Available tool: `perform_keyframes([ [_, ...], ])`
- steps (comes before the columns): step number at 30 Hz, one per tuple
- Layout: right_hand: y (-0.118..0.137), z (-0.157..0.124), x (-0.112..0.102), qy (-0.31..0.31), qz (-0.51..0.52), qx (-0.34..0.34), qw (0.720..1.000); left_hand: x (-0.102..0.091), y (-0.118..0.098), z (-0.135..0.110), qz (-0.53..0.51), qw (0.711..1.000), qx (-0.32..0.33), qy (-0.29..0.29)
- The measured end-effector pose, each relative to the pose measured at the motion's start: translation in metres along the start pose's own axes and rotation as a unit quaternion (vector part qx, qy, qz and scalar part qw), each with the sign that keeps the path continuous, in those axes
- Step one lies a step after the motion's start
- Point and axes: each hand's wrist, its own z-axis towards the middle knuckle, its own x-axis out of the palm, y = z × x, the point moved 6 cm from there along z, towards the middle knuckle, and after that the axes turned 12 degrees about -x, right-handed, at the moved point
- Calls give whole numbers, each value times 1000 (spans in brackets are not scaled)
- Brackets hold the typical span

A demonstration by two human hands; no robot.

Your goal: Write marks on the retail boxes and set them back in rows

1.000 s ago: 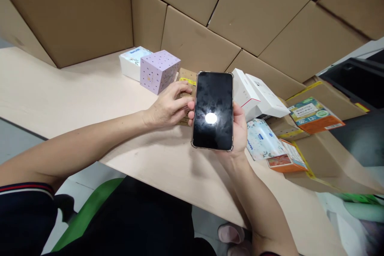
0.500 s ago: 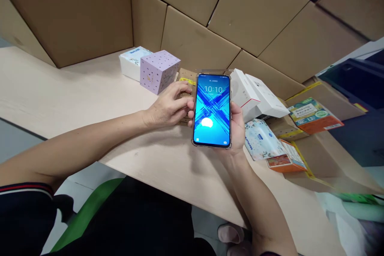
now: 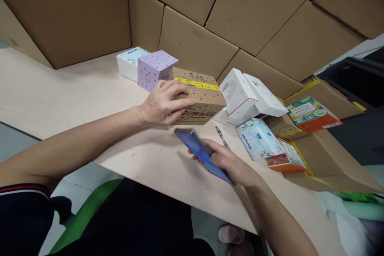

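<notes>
My left hand (image 3: 166, 103) grips the left end of a brown dotted cardboard box (image 3: 207, 106), with its digits against the top edge and front face. A yellow tape strip and handwritten marks show on the box's upper side. In front of the box, my right hand (image 3: 223, 158) is closed around a smartphone (image 3: 202, 156), held above the table. The phone is tilted and smeared by motion, its screen dark blue. A patterned pen (image 3: 222, 136) lies on the table just behind the right hand.
A lilac box (image 3: 148, 74) and a white tissue pack (image 3: 123, 68) stand left. To the right are white boxes (image 3: 237, 92), a blue floral tissue pack (image 3: 258, 140) and an orange-green box (image 3: 312, 114). Large cartons (image 3: 195, 44) line the table's back; an open carton (image 3: 327, 156) stands far right.
My right hand has lowered the phone toward me and tilted it from upright, uncovering the brown box and the pen. The bright lock screen has turned dark blue. My left hand has hardly moved.
</notes>
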Motion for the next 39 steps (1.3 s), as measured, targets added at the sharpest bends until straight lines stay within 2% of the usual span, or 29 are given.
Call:
perform_keyframes([
  [1,-1,-4,5,32,-84,-7,996,-1,1,0,12,1000,5,-3],
  [3,-2,-9,16,68,-239,-23,968,-4,0,-1,28,999,16,-20],
  [6,-5,-8,28,72,-399,-24,914,-8,-2,-2,53,997,19,-51],
  [11,-14,-1,33,57,-508,-45,858,0,-6,0,133,990,-2,-57],
  [17,-26,1,35,34,-587,-62,806,16,-13,11,148,989,-9,2],
  [20,-28,0,37,22,-601,-68,796,26,-14,17,136,990,-23,23],
  [23,-29,-1,38,12,-600,-68,797,41,-5,18,102,993,-49,22],
  [25,-30,-2,38,7,-590,-66,804,51,6,15,78,995,-65,15],
  [27,-27,-2,34,5,-563,-75,823,60,13,10,71,995,-61,22],
  [29,-21,-3,20,-33,-524,-90,847,65,17,6,82,995,-51,34],
  [31,-13,-4,-11,-144,-493,-90,853,66,18,5,90,994,-53,40],
  [32,-9,-6,-31,-221,-490,-84,839,64,18,5,89,994,-56,41],
  [33,-6,-10,-52,-300,-492,-77,814,63,18,6,85,994,-58,43],
  [35,-1,-16,-89,-417,-519,-78,742,60,17,8,71,995,-50,47],
  [37,-3,-16,-118,-473,-536,-81,694,55,18,9,63,996,-45,33],
  [39,-8,-14,-141,-507,-539,-79,668,49,18,8,65,997,-32,11],
])
